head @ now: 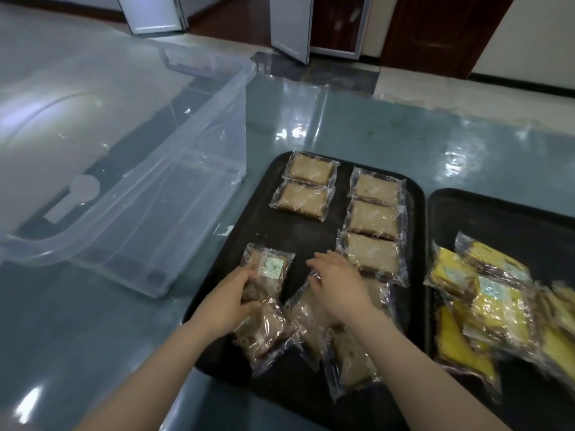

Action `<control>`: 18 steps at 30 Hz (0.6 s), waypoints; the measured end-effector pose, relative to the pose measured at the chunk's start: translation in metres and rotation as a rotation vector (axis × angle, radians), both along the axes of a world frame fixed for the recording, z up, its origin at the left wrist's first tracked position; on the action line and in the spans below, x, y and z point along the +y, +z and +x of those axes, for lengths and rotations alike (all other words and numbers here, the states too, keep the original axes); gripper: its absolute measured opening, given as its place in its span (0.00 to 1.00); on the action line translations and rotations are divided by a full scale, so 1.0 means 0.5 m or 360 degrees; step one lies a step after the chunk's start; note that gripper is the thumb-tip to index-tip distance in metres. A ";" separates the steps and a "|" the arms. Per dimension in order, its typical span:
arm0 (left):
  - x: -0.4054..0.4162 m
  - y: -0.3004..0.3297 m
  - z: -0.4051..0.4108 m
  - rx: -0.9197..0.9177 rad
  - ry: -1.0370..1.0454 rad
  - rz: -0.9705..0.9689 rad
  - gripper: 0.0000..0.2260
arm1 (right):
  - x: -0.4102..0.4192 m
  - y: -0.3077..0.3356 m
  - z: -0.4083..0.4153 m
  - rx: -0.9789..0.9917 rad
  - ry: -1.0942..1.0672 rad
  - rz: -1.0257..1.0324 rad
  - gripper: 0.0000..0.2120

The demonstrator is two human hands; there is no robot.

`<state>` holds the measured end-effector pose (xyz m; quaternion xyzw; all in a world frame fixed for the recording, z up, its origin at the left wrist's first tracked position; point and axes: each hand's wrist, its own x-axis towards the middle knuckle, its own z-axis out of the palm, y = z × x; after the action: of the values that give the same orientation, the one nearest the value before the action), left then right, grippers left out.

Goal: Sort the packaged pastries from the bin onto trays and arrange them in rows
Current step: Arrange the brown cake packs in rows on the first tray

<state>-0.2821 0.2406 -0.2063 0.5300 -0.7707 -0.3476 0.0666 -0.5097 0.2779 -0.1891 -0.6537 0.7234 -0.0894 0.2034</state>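
Note:
A black tray [311, 231] holds brown packaged pastries: two in a left row [306, 186] and three in a right row [373, 219]. Near its front lies a loose heap of brown packs [311, 334]. My left hand [231, 298] grips a brown pack with a label [267, 270] at the tray's left side. My right hand [336, 281] rests flat on the heap, fingers spread, just below the right row. A second black tray [497, 219] on the right carries a jumble of yellow packs [488, 303].
A clear plastic bin [130, 169] lies on the glossy grey table [373, 126] to the left of the trays, with nothing visible inside. Beyond the table's far edge are tiled floor, open white doors and dark wooden doors.

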 end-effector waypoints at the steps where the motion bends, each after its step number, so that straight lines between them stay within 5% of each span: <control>1: 0.005 0.000 0.012 -0.0016 0.0069 -0.0002 0.28 | -0.006 0.001 0.015 -0.0002 -0.0012 -0.0001 0.20; 5: 0.021 -0.001 0.052 0.0042 0.0323 0.0004 0.20 | -0.042 -0.001 0.073 0.0102 0.0027 0.0079 0.31; 10: 0.033 0.020 0.079 0.0315 0.0569 -0.0291 0.23 | -0.092 -0.019 0.110 0.0102 0.0029 0.0327 0.43; 15: 0.023 0.050 0.102 0.0405 0.0637 -0.0525 0.22 | -0.116 -0.009 0.090 -0.0050 -0.0189 0.0232 0.35; 18: 0.019 0.059 0.104 0.0380 0.0654 -0.0600 0.20 | -0.117 0.014 0.062 -0.0376 -0.0601 -0.0108 0.26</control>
<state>-0.2301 0.2500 -0.1767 0.6085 -0.6849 -0.2374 0.3230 -0.4787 0.2192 -0.1821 -0.4981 0.8007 -0.2261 0.2443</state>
